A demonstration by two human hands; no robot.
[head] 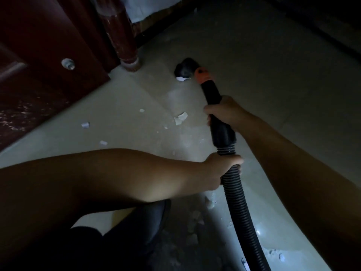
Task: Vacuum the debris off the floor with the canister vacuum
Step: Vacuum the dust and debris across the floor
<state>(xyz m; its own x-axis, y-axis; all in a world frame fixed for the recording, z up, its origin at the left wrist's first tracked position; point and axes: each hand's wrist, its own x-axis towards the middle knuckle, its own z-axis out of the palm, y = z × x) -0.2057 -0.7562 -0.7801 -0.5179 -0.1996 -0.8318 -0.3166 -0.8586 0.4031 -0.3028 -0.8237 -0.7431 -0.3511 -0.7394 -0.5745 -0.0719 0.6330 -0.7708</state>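
Note:
A black vacuum nozzle point(184, 68) with an orange collar point(202, 74) rests on the pale floor, a white paper scrap point(181, 79) right under its mouth. My right hand point(224, 112) grips the black rigid handle tube point(222, 132). Lower down, my left hand point(224, 169) grips the ribbed black hose point(240, 208), which runs off toward the bottom right. Several white paper scraps lie on the floor, among them a larger scrap point(180, 118), a small scrap point(85, 125) and a tiny scrap point(103, 142). The canister is out of sight.
A dark red wooden cabinet point(39, 65) with a round knob point(68, 63) stands at the left, next to a turned wooden bed leg point(125, 45). Pale bedding point(146, 6) hangs at the top. My dark shoe point(148, 222) is at the bottom, beside dusty debris point(195, 218).

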